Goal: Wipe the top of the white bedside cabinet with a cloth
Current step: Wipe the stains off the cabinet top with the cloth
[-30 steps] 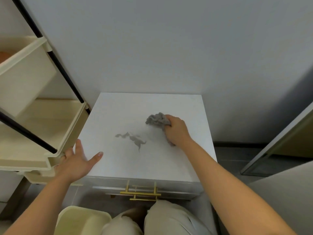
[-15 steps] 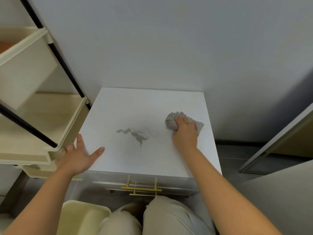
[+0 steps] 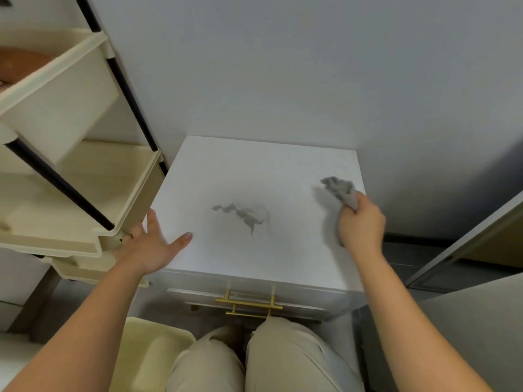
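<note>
Plain grey wall behind, and the white bedside cabinet (image 3: 226, 176) sits tight against it, top face filling the middle of the view. Over at nine o'clock a cream tiered rack (image 3: 93, 176) crowds the cabinet's left edge. Next along, the left hand (image 3: 150, 244) braces the near-left corner at about seven o'clock on the top, fingers spread and released, thumb lying flat on the surface, gripping nothing. Dead centre, a grey smudge (image 3: 243, 215) with a faint arc beside it sits untouched, so the wiping looks mid-way at best. Then at three o'clock, right by the right-hand edge, the right hand (image 3: 360, 224) is clenched around a bunched grey cloth (image 3: 339, 189); the wad pokes out above the knuckles and seems lifted just off the top, though contact is hard to tell. Next move, by my reckoning: press the cloth down and sweep it toward nine o'clock straight across that smudge. Gold drawer handles (image 3: 249, 305) show below.
</note>
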